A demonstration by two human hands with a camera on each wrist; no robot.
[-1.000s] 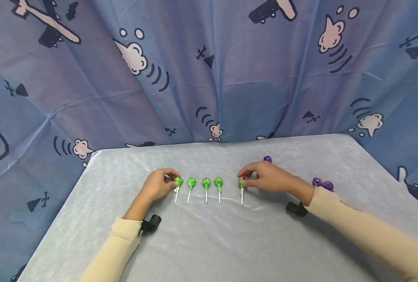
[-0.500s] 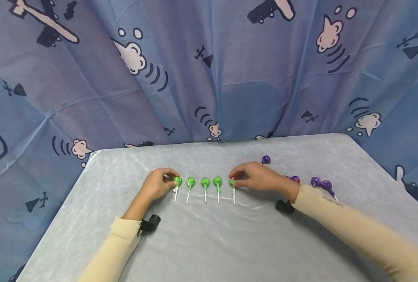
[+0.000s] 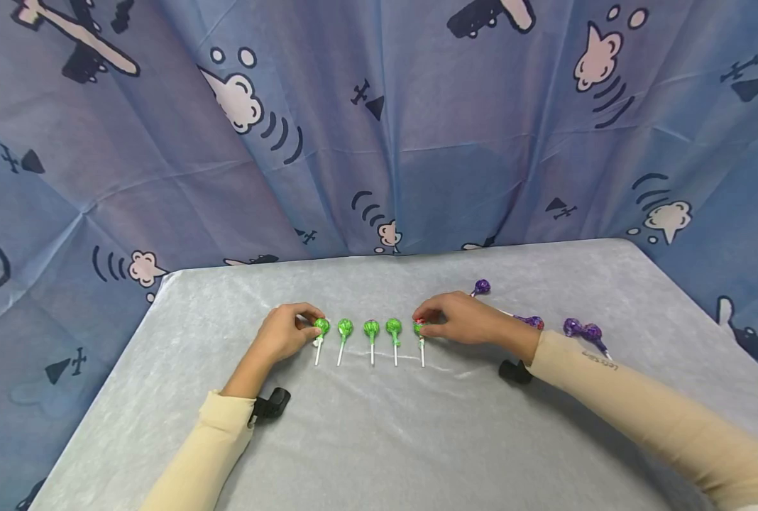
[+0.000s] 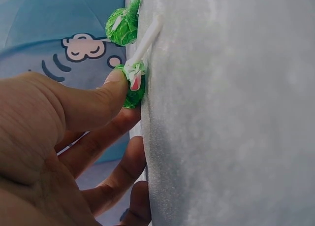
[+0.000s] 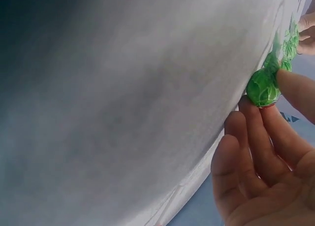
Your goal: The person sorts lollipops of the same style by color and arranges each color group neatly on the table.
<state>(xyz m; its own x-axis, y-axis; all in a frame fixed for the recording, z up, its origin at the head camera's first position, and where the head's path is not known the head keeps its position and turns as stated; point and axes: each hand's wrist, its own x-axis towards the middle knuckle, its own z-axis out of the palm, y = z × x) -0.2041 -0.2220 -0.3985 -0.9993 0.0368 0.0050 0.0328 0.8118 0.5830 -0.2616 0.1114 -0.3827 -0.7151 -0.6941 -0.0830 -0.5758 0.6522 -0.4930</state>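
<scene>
Several green-wrapped lollipops lie in a row across the table, their white sticks toward the person. My left hand [image 3: 287, 332] pinches the head of the leftmost lollipop [image 4: 136, 90] between thumb and fingers. At the row's right end, my right hand [image 3: 458, 318] pinches another green lollipop [image 5: 262, 88] by its head, which shows a bit of red. Between the hands lie the second lollipop [image 3: 345, 328], a middle one [image 3: 371, 328] and a fourth [image 3: 394, 326], touched by neither hand. The tips of the right fingers are partly hidden behind the candy in the head view.
Purple lollipops lie on the right: one at the back [image 3: 482, 287], one partly behind the right wrist [image 3: 532, 322], and a pair [image 3: 582, 329] farther right. A white cloth covers the table [image 3: 366, 440]. A patterned blue curtain [image 3: 328, 128] hangs behind it.
My right hand has slid its green lollipop left, closer to the others in the row, then nearly stopped. The left hand keeps its pinch on the leftmost one.
</scene>
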